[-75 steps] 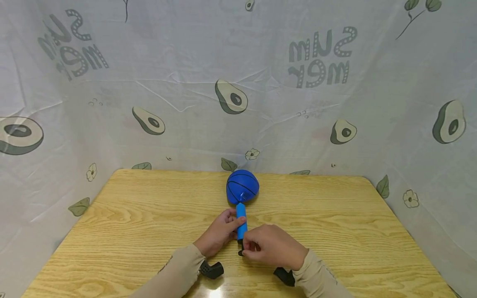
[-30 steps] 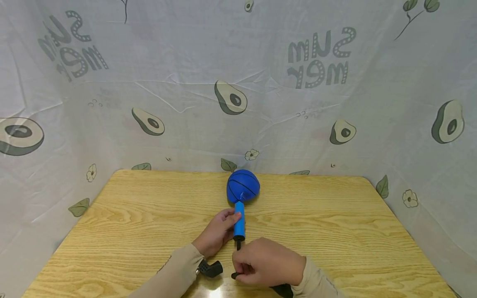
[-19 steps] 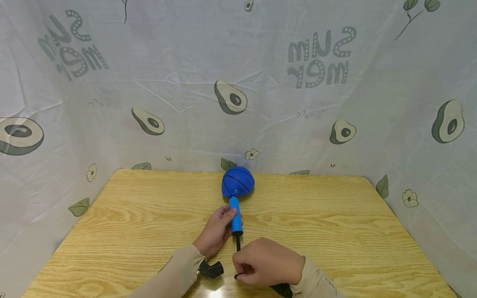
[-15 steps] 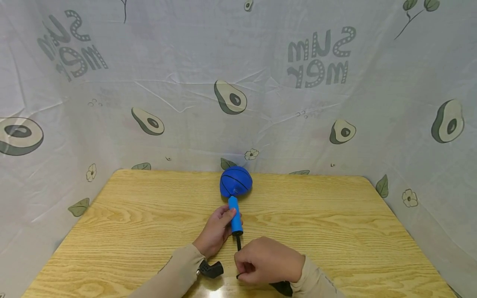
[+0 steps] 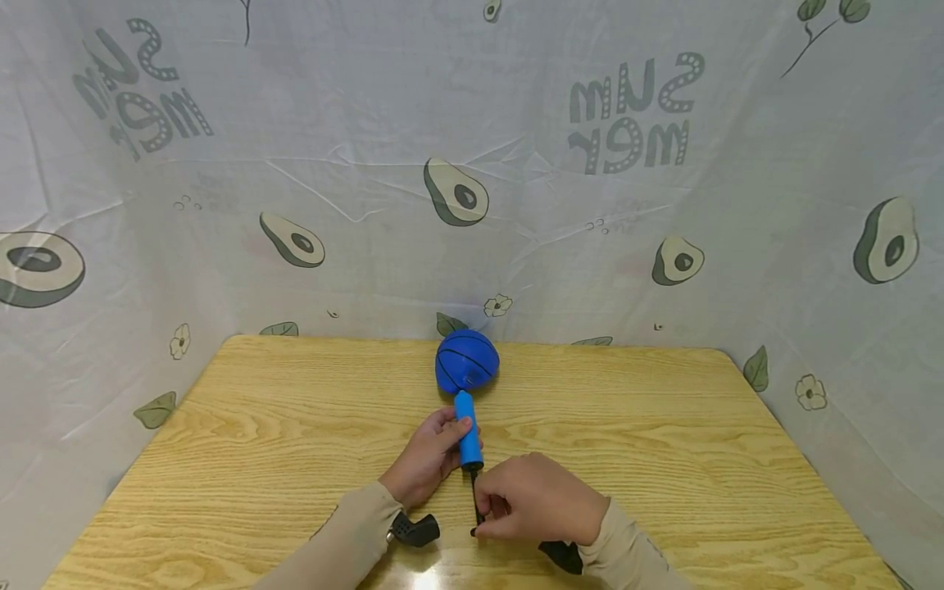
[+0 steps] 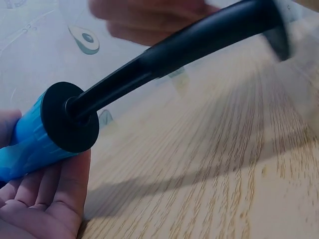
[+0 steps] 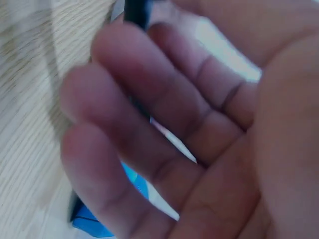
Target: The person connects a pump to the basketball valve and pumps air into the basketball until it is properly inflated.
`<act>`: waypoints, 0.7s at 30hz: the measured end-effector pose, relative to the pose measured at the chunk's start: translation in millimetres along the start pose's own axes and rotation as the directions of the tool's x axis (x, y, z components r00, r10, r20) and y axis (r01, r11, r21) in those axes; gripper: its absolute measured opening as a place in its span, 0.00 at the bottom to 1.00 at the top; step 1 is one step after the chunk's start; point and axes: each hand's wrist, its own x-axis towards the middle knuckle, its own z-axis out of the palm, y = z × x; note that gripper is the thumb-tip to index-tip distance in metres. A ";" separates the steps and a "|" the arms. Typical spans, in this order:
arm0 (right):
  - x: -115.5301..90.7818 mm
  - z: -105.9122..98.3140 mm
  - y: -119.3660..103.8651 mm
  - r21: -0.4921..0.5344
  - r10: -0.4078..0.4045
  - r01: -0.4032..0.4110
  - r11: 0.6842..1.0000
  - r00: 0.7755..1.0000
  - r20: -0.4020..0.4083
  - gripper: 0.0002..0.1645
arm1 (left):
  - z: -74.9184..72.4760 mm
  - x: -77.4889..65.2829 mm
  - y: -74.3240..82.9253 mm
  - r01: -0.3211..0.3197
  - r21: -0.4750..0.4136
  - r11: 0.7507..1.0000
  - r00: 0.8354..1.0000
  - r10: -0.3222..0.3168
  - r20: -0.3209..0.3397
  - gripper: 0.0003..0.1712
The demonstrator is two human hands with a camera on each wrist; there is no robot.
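Observation:
In the head view a blue ball (image 5: 466, 360) with black lines, dented out of round, lies near the table's far edge. The nozzle end of a light-blue hand pump (image 5: 470, 452) meets its near side. My left hand (image 5: 422, 460) grips the pump's barrel, thumb on top. My right hand (image 5: 542, 498) curls its fingers about the black handle (image 5: 475, 532), with part of the rod drawn out of the barrel. The left wrist view shows the rod (image 6: 119, 82) coming from the barrel's black cap. Curled fingers (image 7: 129, 64) fill the right wrist view, hiding most of the handle.
A wood-grain table (image 5: 649, 442) lies under everything. Behind and beside it hangs a pale curtain (image 5: 354, 106) printed with avocados. Black wrist devices (image 5: 415, 530) are strapped at both cuffs.
My right hand pulled the handle back toward me, then pushed it partway forward again. The ball and the pump's front end have shifted a little left; my left hand keeps its grip.

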 end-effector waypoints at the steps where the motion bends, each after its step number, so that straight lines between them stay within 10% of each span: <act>1: 0.1 0.0 1.0 -0.003 0.018 -0.018 1.000 1.000 -0.019 0.15 | 0.6 -0.3 0.3 0.002 0.005 1.000 1.000 -0.002 -0.002 0.33; 12: 5.6 3.1 6.7 0.013 0.173 -0.174 0.985 0.965 -0.197 0.12 | 2.5 -0.9 2.9 0.020 0.077 0.997 1.000 -0.021 0.012 0.28; 21: 5.3 2.2 11.9 0.056 0.130 -0.123 0.991 0.979 -0.159 0.08 | 0.4 -0.5 0.9 0.019 0.115 0.993 0.999 -0.025 0.049 0.29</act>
